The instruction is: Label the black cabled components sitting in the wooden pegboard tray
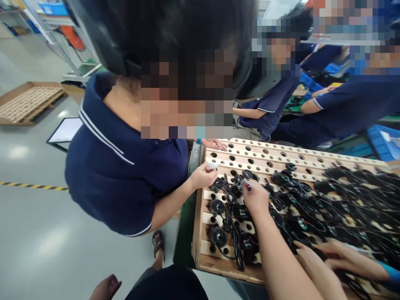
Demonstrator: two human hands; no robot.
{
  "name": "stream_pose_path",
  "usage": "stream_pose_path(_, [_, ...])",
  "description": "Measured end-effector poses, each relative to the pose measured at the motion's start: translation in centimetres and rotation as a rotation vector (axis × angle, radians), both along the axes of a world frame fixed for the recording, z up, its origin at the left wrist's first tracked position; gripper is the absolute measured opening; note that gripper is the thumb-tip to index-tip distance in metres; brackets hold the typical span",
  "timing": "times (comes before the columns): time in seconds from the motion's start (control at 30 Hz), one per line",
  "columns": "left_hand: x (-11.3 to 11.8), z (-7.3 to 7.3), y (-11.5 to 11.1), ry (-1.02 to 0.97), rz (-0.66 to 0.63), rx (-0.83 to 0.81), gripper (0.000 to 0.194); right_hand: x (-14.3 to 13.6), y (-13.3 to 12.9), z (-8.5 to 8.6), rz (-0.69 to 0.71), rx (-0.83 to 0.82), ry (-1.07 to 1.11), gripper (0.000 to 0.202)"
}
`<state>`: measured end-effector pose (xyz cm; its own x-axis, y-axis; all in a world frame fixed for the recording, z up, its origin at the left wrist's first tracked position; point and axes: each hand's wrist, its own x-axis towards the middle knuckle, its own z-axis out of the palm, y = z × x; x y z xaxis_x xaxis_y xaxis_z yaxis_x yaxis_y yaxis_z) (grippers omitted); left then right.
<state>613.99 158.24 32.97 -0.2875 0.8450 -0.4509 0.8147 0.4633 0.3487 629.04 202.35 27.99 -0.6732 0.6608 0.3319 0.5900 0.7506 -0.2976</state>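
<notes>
- Co-worker's hand at the wooden rack edge, pinching a small white piece.
- Left hand pinches a red-tipped piece; it points up-left, just short of the round black part.
- Right hand well right and nearer me, lying on the cables; can't tell its grip.

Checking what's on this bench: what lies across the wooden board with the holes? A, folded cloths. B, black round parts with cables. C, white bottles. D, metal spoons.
B: black round parts with black cables lie spread over the wooden board.
</notes>
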Motion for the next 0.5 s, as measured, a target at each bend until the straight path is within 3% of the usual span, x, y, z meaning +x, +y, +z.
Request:
stream_pose_path(0.03, [1.2, -2.5, -4.8, -0.023, 0.062, -0.158, 0.019, 0.0, 0.1, 0.0, 0.018, 0.011, -0.014, 0.037])
stream_pose_path(0.07, [2.2, -5.6, -8.9, -0.056, 0.209, -0.432, 0.018, 0.0, 0.3, 0.1, 0.037, 0.02, -0.03, 0.036])
stream_pose_path(0.1, [3.0, -8.9, -12.3, -0.065, 0.364, -0.526, 0.015, 0.0, 0.5, 0.1, 0.056, 0.026, -0.048, 0.034])
stream_pose_path(0.17, [4.2, -15.1, -17.0, -0.11, 0.526, -0.573, 0.014, -0.3, 1.1, 0.3, 0.095, 0.03, -0.087, 0.031])
stream_pose_path(0.23, [4.7, -19.3, -19.5, -0.138, 0.577, -0.585, 0.014, -0.7, 1.7, 0.6, 0.137, 0.042, -0.158, 0.028])
stream_pose_path(0.27, [4.8, -20.5, -20.1, -0.143, 0.579, -0.584, 0.014, -0.9, 2.0, 0.8, 0.16, 0.049, -0.202, 0.027])
stream_pose_path(0.33, [4.9, -21.3, -20.7, -0.139, 0.566, -0.588, 0.015, -1.4, 2.6, 1.2, 0.205, 0.063, -0.292, 0.024])
stream_pose_path(0.5, [5.0, -20.4, -21.1, -0.081, 0.445, -0.575, 0.016, -2.1, 3.0, 2.2, 0.277, 0.052, -0.417, 0.014])
